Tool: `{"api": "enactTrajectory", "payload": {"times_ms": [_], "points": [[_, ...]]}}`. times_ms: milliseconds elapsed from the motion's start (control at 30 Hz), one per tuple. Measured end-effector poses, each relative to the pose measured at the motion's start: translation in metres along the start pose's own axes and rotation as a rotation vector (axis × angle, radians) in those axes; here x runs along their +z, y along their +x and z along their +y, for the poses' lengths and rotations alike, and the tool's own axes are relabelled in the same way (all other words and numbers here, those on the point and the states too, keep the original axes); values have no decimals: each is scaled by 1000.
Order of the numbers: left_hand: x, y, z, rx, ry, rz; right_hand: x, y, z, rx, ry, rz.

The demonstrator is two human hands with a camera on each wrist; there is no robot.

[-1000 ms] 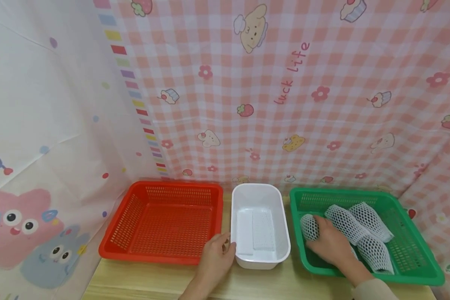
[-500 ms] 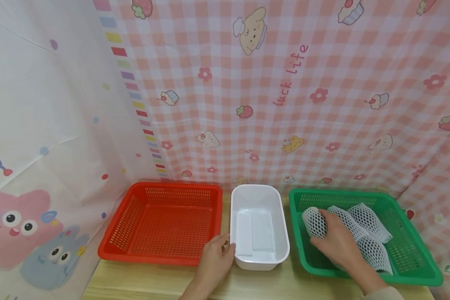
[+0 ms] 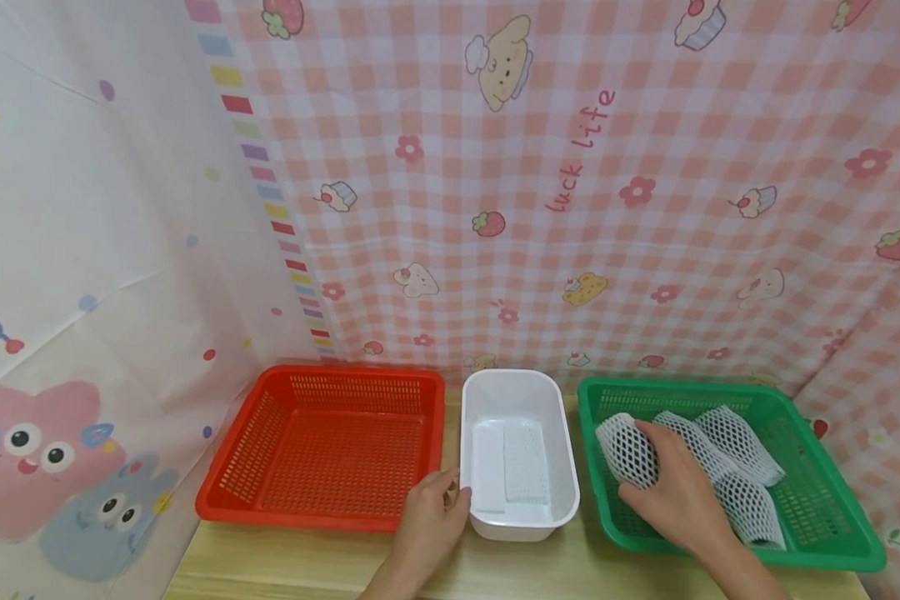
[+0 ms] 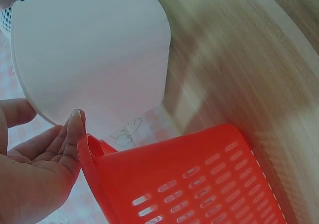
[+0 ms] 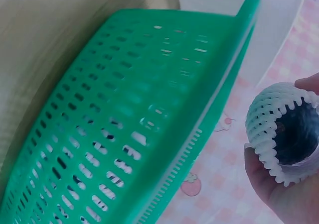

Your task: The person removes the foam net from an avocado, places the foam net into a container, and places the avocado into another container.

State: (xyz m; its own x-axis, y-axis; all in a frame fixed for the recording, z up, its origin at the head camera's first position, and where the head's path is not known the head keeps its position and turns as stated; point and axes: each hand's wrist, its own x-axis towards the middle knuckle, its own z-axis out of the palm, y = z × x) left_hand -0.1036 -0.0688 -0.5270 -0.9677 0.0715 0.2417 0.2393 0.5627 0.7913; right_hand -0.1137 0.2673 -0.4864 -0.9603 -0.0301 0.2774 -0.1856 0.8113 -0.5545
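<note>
In the head view, my right hand [image 3: 675, 492] grips a white foam net sleeve [image 3: 627, 450] over the left side of the green basket [image 3: 832, 500]. The right wrist view shows the open end of this foam net sleeve [image 5: 284, 129], dark inside, between thumb and fingers. Several more foam net sleeves [image 3: 735, 446] lie in the basket beyond the hand. My left hand [image 3: 429, 517] rests between the red basket [image 3: 322, 521] and the white tub [image 3: 521, 529]. Its fingertips are right at the tub's rim, and the left wrist view has them beside the red basket's rim [image 4: 89, 164] too.
On the tub's floor lies a flat white textured piece [image 3: 525, 462]. The red basket's slotted floor shows bare. All three containers stand in a row on a wooden table [image 3: 300, 558], backed by a pink checked cloth [image 3: 435, 250]. A white printed cloth [image 3: 120, 250] hangs at left.
My right hand has raised the foam net sleeve from the green basket's left part and tilted it, drawing it slightly clear of the others. The left hand has stayed put.
</note>
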Motion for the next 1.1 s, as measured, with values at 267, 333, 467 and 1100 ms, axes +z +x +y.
{"api": "enactTrajectory", "payload": {"times_ms": [267, 333, 467, 1100], "points": [[1, 0, 0, -8, -2, -5, -3, -11, -13, -15, 31, 36], [0, 0, 0, -8, 0, -6, -2, -14, -16, -32, 38, 55], [0, 0, 1, -6, 4, -7, 1, -22, -22, -60, 32, 97], [0, -1, -2, -6, 14, -1, 21, -56, -43, -281, 70, 152]]}}
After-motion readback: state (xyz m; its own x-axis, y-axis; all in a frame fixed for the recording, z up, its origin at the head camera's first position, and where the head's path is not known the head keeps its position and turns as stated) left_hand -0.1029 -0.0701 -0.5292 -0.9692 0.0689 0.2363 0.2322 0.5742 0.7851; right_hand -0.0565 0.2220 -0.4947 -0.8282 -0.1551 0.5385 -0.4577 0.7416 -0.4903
